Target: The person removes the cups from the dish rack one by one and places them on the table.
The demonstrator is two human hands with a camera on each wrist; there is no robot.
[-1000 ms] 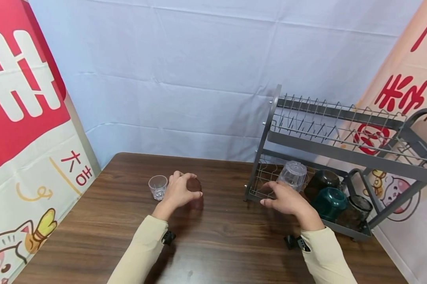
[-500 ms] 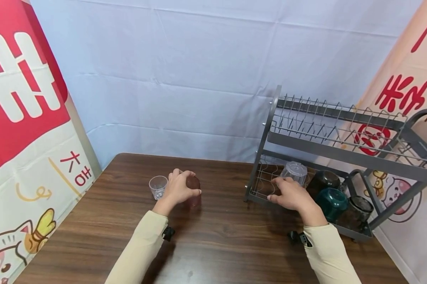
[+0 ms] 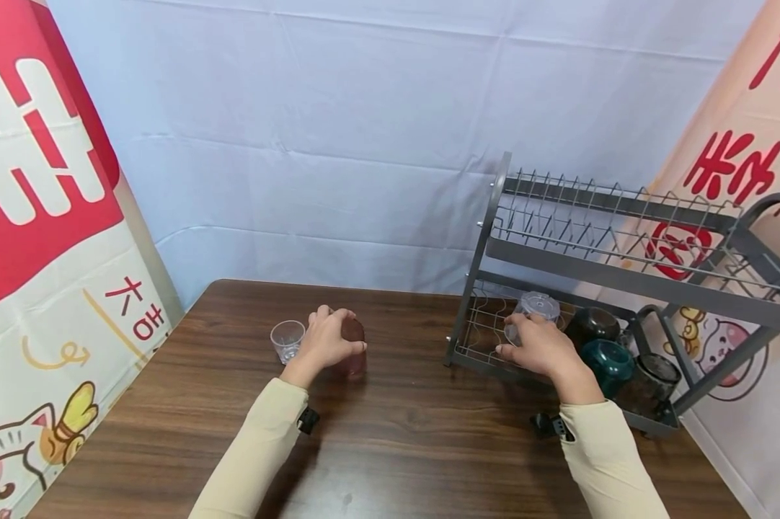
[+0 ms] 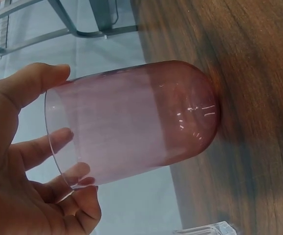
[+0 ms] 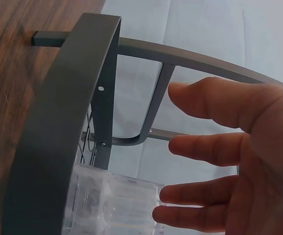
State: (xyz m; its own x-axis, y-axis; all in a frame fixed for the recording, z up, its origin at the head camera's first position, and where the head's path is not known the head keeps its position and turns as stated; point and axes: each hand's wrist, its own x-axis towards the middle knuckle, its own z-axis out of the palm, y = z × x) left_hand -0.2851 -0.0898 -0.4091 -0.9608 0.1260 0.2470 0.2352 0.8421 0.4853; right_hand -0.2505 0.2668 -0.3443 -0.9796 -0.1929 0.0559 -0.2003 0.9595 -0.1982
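My left hand (image 3: 325, 342) grips a pink-tinted drinking glass (image 4: 126, 120) from above near its rim, thumb on one side and fingers on the other. The glass stands upright, its rounded base right at the wooden tabletop. A small clear glass (image 3: 286, 337) sits just left of that hand. Over the lower tier of the dish rack (image 3: 578, 261), my right hand (image 3: 546, 351) has its fingers loosely extended. In the right wrist view two of its fingertips are right at the base of an upside-down clear cup (image 5: 126, 203), and nothing lies between thumb and fingers.
Right of the clear cup on the lower tier, a dark cup (image 3: 591, 326), a teal cup (image 3: 607, 364) and a smoky mug (image 3: 649, 386) stand upside down. The rack's upper wire tier overhangs them. A pale cloth (image 3: 338, 144) hangs behind the table (image 3: 396, 447).
My right hand has shifted slightly right and farther over the rack, now overlapping the clear cup. The left hand stays on the pink glass, which has shifted slightly left.
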